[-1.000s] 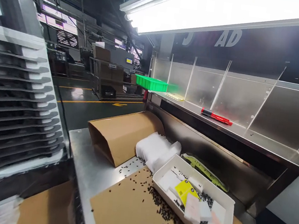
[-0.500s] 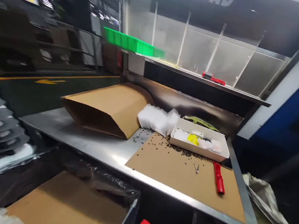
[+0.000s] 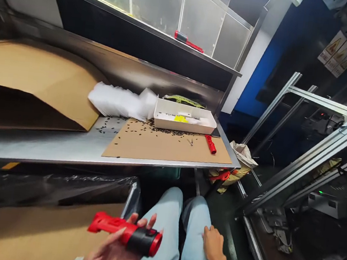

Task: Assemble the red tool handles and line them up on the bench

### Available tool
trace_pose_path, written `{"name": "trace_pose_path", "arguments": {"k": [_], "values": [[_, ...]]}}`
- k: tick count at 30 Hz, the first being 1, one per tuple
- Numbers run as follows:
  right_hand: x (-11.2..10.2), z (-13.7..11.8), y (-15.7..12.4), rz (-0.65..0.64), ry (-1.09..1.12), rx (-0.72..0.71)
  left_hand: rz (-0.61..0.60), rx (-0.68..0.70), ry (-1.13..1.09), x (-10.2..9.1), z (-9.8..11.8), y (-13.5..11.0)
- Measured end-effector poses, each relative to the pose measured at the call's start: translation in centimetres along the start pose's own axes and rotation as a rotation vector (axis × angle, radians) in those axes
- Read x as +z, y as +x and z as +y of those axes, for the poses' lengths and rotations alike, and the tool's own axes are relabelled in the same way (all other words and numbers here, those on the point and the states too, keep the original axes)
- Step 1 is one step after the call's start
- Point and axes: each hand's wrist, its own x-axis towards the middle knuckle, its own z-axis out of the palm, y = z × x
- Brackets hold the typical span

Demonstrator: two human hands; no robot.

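While the left hand (image 3: 110,253) has its grip closed loosely round a red and black tool (image 3: 127,234), palm up with the fingers curled under the black end, nothing on the worktop (image 3: 57,147) looks touched yet; by my reading the work is at its start, tool picked up and not yet applied to anything. The right hand (image 3: 213,246) holds nothing, its grip slack and flat on the knee of the light jeans (image 3: 177,227), just right of the tool.

Up and beyond the grip, well apart from it, a cardboard sheet (image 3: 162,145) lies on the worktop, strewn with small dark bits. At its far edge stands a white tray (image 3: 183,125), with a second red tool (image 3: 210,144) and a small metal piece (image 3: 191,141) near it. Left of the tray lie white foam sheets (image 3: 120,101) and a large brown paper bag (image 3: 40,84). Between grip and sheet juts the worktop's steel edge.
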Motion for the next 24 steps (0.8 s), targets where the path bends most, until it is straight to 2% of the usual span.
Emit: {"name": "trace_pose_path", "arguments": {"k": [2, 4, 8, 10, 12, 15, 17, 19, 21, 24], "values": [[0.8, 0.5, -0.5, -0.028, -0.009, -0.078, 0.044, 0.016, -0.043, 0.7, 0.6, 0.3], [0.9, 1.5, -2.2, -0.076, 0.009, -0.171, 0.043, 0.042, -0.064, 1.4, 0.9, 0.7], [0.2, 3.7, -7.1, -0.206, 0.073, -0.304, 0.025, 0.098, -0.088, 2.6, 0.6, 1.4], [-0.7, 3.6, -8.5, -0.212, 0.114, -0.313, 0.004, 0.127, -0.082, 3.2, -0.1, 1.7], [-2.5, 2.2, -8.7, -0.155, 0.178, -0.305, -0.04, 0.167, -0.059, 3.9, -1.1, 2.0], [-6.8, -1.6, -8.0, -0.015, 0.363, -0.345, -0.116, 0.226, -0.001, 5.0, -2.8, 2.4], [-10.1, -4.2, -7.6, 0.068, 0.673, -0.415, -0.155, 0.252, 0.045, 5.9, -3.7, 2.6], [-12.7, -6.1, -7.5, 0.07, 0.975, -0.48, -0.173, 0.268, 0.089, 6.8, -4.5, 2.9], [-14.0, -7.3, -7.4, 0.015, 1.148, -0.48, -0.168, 0.277, 0.128, 7.6, -5.2, 3.3], [-14.0, -8.3, -6.7, -0.021, 1.31, -0.365, -0.147, 0.295, 0.172, 8.5, -5.9, 3.8]]}}
